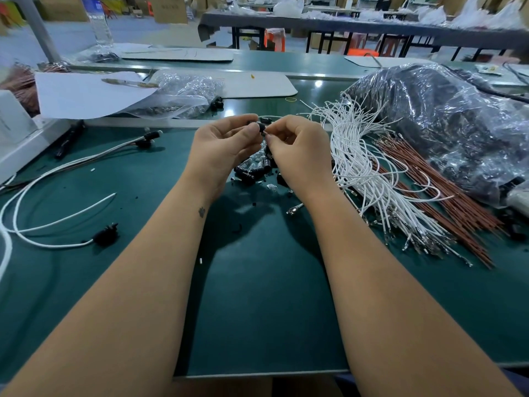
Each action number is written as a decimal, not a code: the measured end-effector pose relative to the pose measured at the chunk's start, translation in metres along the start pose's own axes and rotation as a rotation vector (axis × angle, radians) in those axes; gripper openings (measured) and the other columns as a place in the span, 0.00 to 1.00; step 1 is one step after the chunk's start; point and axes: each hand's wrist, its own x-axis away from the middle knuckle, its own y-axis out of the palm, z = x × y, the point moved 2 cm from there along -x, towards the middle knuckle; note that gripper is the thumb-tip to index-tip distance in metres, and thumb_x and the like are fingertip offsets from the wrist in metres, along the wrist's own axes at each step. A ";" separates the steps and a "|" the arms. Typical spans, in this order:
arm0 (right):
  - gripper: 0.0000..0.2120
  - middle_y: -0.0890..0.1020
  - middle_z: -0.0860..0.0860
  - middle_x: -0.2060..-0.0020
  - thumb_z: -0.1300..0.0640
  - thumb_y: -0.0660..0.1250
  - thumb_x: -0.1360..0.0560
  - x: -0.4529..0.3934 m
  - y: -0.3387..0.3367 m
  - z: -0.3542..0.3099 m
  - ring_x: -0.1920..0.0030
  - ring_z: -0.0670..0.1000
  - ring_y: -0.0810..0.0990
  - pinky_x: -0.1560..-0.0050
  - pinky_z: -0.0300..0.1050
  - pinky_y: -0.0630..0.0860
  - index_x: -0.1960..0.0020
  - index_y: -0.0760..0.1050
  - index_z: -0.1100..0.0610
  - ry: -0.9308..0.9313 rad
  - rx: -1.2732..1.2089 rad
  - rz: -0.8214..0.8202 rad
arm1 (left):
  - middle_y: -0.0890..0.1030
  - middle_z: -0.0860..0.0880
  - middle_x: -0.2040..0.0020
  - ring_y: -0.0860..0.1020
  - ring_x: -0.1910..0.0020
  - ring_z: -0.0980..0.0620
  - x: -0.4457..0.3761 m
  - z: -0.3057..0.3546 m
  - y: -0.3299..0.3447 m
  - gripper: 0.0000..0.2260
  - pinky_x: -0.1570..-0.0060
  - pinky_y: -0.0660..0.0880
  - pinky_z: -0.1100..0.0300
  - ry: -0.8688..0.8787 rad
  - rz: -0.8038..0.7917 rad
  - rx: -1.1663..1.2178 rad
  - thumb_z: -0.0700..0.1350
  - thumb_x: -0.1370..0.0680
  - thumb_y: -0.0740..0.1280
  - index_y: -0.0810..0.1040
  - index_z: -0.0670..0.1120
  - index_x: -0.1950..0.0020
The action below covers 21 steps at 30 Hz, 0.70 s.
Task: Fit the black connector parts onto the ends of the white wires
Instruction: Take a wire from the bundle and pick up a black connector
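Two hands meet above green tabletop [257, 296]: left hand [221, 144] and right hand [297, 147] pinch black connector part [261, 129] together, just left of white wires [360, 167] bundle.

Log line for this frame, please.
left hand: pinches black connector | right hand: pinches at connector | white wires: heaped right | stage: fitting

Desk [257, 296]: dark green, plain. Wires [369, 167], right of centre: white. Wire bundle [446, 202], right: reddish brown. Connector parts [252, 170], centre: black. Bag [446, 118], upper right: clear over black. Stools [275, 40], top: orange.
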 end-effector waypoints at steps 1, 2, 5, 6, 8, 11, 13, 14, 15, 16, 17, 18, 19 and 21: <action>0.04 0.82 0.50 0.63 0.63 0.69 0.27 0.000 0.000 0.000 0.62 0.48 0.79 0.55 0.47 0.78 0.57 0.82 0.57 -0.006 0.006 0.002 | 0.81 0.44 0.59 0.80 0.63 0.54 0.000 0.000 0.000 0.06 0.53 0.79 0.63 0.011 0.016 -0.020 0.34 0.23 0.67 0.79 0.39 0.47; 0.04 0.82 0.50 0.62 0.63 0.69 0.27 0.001 0.001 0.000 0.62 0.48 0.79 0.55 0.47 0.78 0.57 0.82 0.57 -0.010 0.011 0.005 | 0.81 0.45 0.59 0.80 0.63 0.54 -0.001 -0.001 -0.001 0.06 0.52 0.79 0.63 0.024 0.030 -0.044 0.34 0.23 0.67 0.79 0.39 0.47; 0.03 0.82 0.50 0.62 0.62 0.69 0.27 0.001 0.001 0.000 0.61 0.48 0.79 0.55 0.45 0.77 0.57 0.81 0.56 -0.011 0.031 0.024 | 0.81 0.46 0.60 0.80 0.63 0.55 -0.002 -0.002 -0.002 0.08 0.51 0.79 0.63 0.058 0.042 -0.095 0.32 0.24 0.67 0.79 0.39 0.46; 0.03 0.82 0.50 0.62 0.62 0.69 0.26 0.001 0.000 0.000 0.61 0.47 0.79 0.55 0.45 0.77 0.56 0.81 0.57 -0.009 0.033 0.030 | 0.81 0.46 0.60 0.80 0.63 0.54 -0.002 -0.002 -0.002 0.08 0.51 0.79 0.63 0.064 0.039 -0.104 0.32 0.24 0.67 0.79 0.39 0.46; 0.02 0.81 0.50 0.62 0.62 0.69 0.26 0.002 0.001 0.000 0.61 0.47 0.79 0.55 0.45 0.77 0.56 0.81 0.58 0.001 0.023 0.038 | 0.83 0.48 0.62 0.81 0.63 0.54 -0.002 -0.003 -0.002 0.09 0.52 0.79 0.63 0.074 0.032 -0.118 0.31 0.25 0.68 0.79 0.39 0.47; 0.03 0.82 0.51 0.62 0.62 0.69 0.26 0.004 0.003 -0.001 0.61 0.49 0.79 0.55 0.46 0.77 0.55 0.81 0.59 0.019 0.020 0.046 | 0.84 0.51 0.65 0.81 0.64 0.56 -0.001 -0.004 -0.001 0.07 0.55 0.79 0.65 0.079 0.012 -0.122 0.31 0.25 0.68 0.80 0.40 0.49; 0.03 0.82 0.51 0.62 0.62 0.69 0.26 0.005 0.004 0.000 0.61 0.50 0.79 0.55 0.46 0.77 0.56 0.81 0.60 0.028 0.021 0.055 | 0.84 0.52 0.66 0.81 0.65 0.56 0.000 -0.005 0.000 0.06 0.56 0.78 0.66 0.086 0.009 -0.128 0.31 0.25 0.68 0.80 0.41 0.52; 0.02 0.82 0.51 0.63 0.62 0.69 0.26 0.006 0.004 0.000 0.61 0.50 0.79 0.55 0.46 0.77 0.56 0.81 0.60 0.033 0.020 0.057 | 0.84 0.52 0.66 0.81 0.65 0.57 0.000 -0.005 0.000 0.07 0.57 0.77 0.67 0.093 0.009 -0.134 0.32 0.25 0.68 0.80 0.42 0.52; 0.02 0.82 0.51 0.63 0.62 0.69 0.26 0.006 0.004 0.000 0.61 0.50 0.79 0.55 0.46 0.77 0.56 0.81 0.59 0.038 0.019 0.055 | 0.84 0.52 0.66 0.81 0.65 0.57 0.000 -0.005 0.000 0.07 0.57 0.77 0.67 0.099 0.009 -0.141 0.32 0.25 0.68 0.80 0.42 0.52; 0.03 0.82 0.51 0.63 0.62 0.69 0.26 0.005 0.004 0.000 0.61 0.50 0.79 0.55 0.45 0.77 0.56 0.81 0.60 0.040 0.018 0.050 | 0.84 0.52 0.65 0.81 0.64 0.57 0.000 -0.005 0.000 0.07 0.57 0.77 0.67 0.105 0.008 -0.148 0.32 0.25 0.69 0.81 0.42 0.52; 0.03 0.81 0.51 0.63 0.63 0.68 0.25 0.005 0.004 0.000 0.61 0.49 0.79 0.55 0.44 0.77 0.56 0.81 0.60 0.042 0.015 0.043 | 0.84 0.51 0.64 0.81 0.64 0.57 0.000 -0.005 0.000 0.07 0.56 0.77 0.67 0.111 0.009 -0.157 0.32 0.25 0.69 0.81 0.43 0.52; 0.03 0.82 0.51 0.62 0.63 0.68 0.25 0.005 0.004 0.000 0.60 0.49 0.79 0.55 0.43 0.76 0.55 0.81 0.60 0.045 0.009 0.033 | 0.84 0.50 0.63 0.82 0.63 0.57 0.000 -0.005 -0.001 0.07 0.56 0.77 0.66 0.115 0.011 -0.168 0.32 0.25 0.69 0.81 0.43 0.52; 0.04 0.82 0.52 0.61 0.64 0.68 0.25 0.004 0.004 0.000 0.60 0.49 0.79 0.54 0.41 0.76 0.54 0.81 0.60 0.048 0.005 0.024 | 0.84 0.49 0.62 0.82 0.63 0.57 0.000 -0.005 0.000 0.07 0.56 0.77 0.66 0.118 0.014 -0.177 0.32 0.25 0.69 0.81 0.43 0.52; 0.06 0.82 0.52 0.58 0.66 0.66 0.25 0.003 0.003 -0.001 0.58 0.48 0.79 0.53 0.39 0.76 0.53 0.81 0.59 0.049 -0.007 0.013 | 0.83 0.47 0.60 0.82 0.62 0.56 -0.001 -0.006 0.000 0.08 0.55 0.78 0.64 0.115 0.027 -0.179 0.31 0.25 0.69 0.80 0.42 0.50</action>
